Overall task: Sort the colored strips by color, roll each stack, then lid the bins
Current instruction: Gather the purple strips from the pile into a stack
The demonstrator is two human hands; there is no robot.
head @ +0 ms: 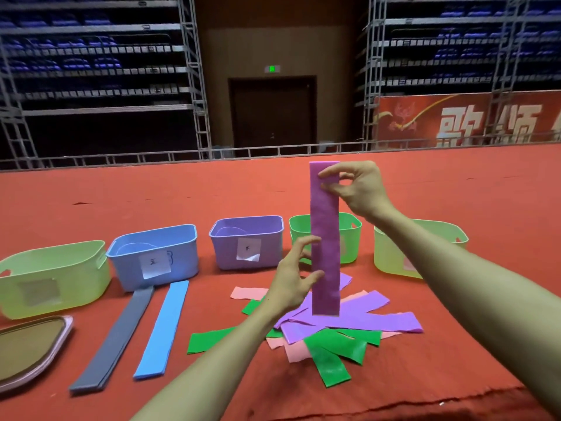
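My right hand [358, 189] pinches the top end of a purple strip [325, 238], which hangs upright above the mixed pile [328, 329] of purple, green and pink strips. My left hand [293, 278] holds the strip's left edge lower down, between thumb and fingers. A grey strip stack [117, 338] and a blue strip stack [164, 326] lie flat on the left. Behind stand several bins in a row: a light green bin [51, 278], a blue bin [154, 253], a purple bin [247, 241], a green bin [350, 235] partly hidden by the strip, and another light green bin [394, 250].
Stacked lids [30, 350] lie at the near left on the red cloth [212, 202]. The table's front edge runs along the bottom right. Scaffolding and a dark doorway stand far behind.
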